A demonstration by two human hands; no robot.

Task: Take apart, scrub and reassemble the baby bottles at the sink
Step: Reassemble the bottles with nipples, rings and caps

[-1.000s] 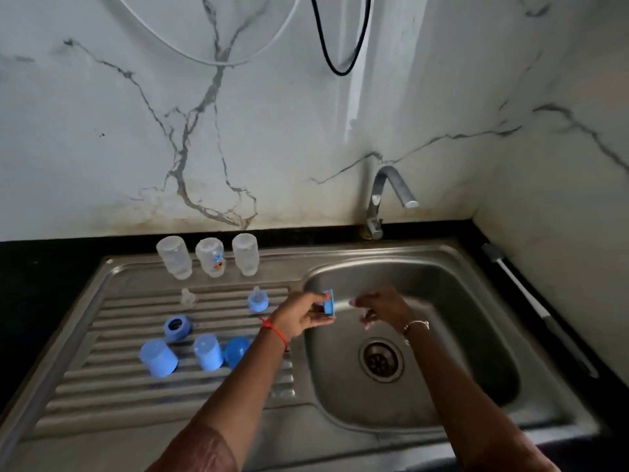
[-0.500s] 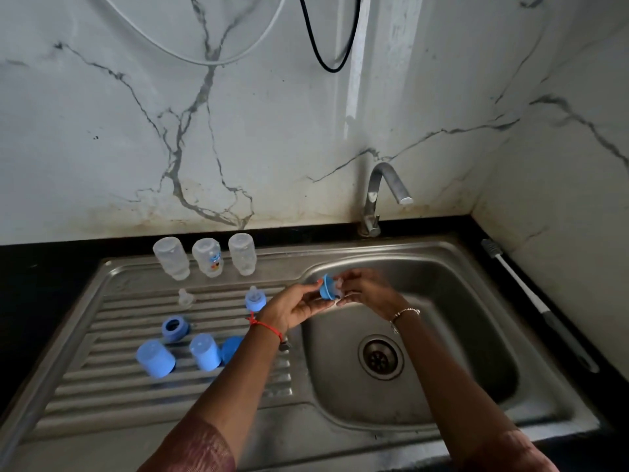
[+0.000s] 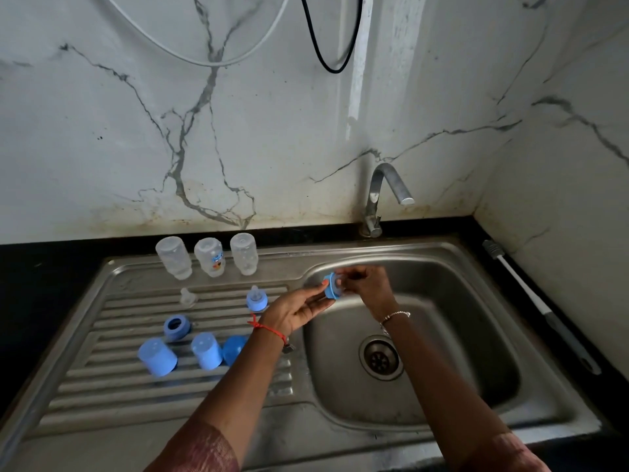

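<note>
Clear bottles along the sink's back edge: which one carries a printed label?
The middle bottle, with a colourful print; the left bottle and right bottle are plain.

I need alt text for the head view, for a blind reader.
Two hands over a steel sink: the left hand holds a blue bottle ring, the right hand pinches at its middle. Three clear bottles and blue caps sit on the drainboard.

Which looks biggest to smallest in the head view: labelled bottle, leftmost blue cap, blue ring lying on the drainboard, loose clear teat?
1-2. labelled bottle and leftmost blue cap: they look alike, and the cap is nearer the camera, so unranked.
3. blue ring.
4. clear teat, smallest.
</note>
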